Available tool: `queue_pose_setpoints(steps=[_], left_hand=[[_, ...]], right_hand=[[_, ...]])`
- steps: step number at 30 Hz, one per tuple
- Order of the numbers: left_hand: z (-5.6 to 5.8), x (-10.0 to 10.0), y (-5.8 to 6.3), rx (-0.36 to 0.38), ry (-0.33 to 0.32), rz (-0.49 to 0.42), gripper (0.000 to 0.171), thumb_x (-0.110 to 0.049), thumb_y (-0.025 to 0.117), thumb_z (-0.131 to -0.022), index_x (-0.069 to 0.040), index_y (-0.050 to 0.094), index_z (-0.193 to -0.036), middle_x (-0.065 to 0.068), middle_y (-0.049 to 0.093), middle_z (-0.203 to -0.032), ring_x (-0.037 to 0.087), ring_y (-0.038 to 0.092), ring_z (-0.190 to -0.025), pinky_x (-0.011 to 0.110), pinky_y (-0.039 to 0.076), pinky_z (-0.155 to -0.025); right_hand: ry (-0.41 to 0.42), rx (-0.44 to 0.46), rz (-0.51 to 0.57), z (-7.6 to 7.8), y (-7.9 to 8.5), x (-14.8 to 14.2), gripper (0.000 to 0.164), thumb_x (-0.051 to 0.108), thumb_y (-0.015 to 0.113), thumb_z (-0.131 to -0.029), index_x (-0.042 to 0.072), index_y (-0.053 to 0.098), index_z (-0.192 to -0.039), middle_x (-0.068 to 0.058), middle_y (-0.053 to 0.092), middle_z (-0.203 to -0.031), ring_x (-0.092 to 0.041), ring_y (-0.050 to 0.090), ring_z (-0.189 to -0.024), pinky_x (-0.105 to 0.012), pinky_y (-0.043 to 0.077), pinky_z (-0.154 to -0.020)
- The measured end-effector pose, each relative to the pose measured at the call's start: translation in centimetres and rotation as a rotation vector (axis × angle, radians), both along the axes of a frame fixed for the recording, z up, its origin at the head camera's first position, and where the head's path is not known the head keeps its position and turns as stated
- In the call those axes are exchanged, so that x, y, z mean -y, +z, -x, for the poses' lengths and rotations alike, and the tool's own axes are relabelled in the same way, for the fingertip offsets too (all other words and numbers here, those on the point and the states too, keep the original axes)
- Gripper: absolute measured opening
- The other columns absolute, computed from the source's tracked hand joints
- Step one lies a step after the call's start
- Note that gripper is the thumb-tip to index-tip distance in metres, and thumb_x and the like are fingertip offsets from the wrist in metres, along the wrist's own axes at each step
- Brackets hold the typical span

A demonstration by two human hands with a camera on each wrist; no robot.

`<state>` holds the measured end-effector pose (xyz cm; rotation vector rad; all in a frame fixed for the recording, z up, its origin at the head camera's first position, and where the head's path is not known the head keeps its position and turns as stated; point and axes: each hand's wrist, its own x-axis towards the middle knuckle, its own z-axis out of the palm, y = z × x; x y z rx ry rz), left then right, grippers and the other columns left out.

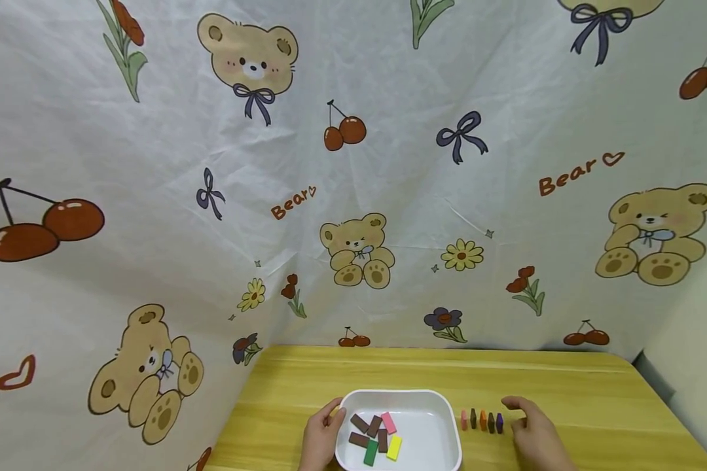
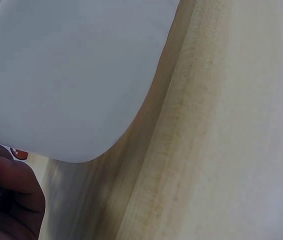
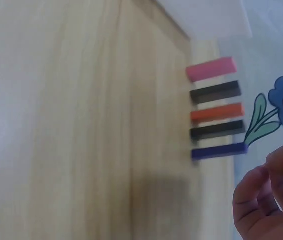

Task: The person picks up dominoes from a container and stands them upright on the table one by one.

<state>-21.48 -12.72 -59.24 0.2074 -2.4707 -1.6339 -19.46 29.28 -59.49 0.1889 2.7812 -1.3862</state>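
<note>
While left fingers point(image 1: 330, 407) seemingly grip tray point(image 1: 424, 425), right fingers point(image 1: 521, 404) bent, near blocks point(image 1: 483, 420)

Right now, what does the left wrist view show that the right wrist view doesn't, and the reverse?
Only the left wrist view: the left hand and a scrap of red print.
Only the right wrist view: the right hand, a row of five coloured blocks and a blue flower print.
Both: part of the white tray and the wooden table.
</note>
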Motion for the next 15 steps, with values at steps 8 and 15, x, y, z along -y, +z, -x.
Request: queue_pose_setpoints(steps=[8,15], left_hand=[[1.5,0.9,-2.4,0.022,-0.008,-0.030,0.034,-0.028,0.075,-0.094,-0.012,0.075,-0.124,-0.004,0.050,-0.066,0.008,0.047,-0.059,0.022,0.042,-0.050],[1.5,0.8,-2.6,0.044,0.004,-0.024,0.031,-0.025,0.075,-0.095,-0.013,0.076,-0.123,-0.004,0.048,-0.065,0.008,0.045,-0.058,0.022,0.039,-0.049]], right_hand=[[-0.018,-0.079,0.041,-0.3,3.4,3.2,0.032,-0.001,0.061,-0.096,0.002,0.064,-0.127,-0.017,0.065,-0.122,-0.016,0.057,-0.084,-0.027,0.048,-0.059],[0.000,-0.110,0.124,-0.5,4.8,7.0,0.024,-0.002,0.066,-0.094,0.007,0.068,-0.117,-0.010,0.067,-0.114,-0.013,0.057,-0.077,-0.025,0.048,-0.061]])
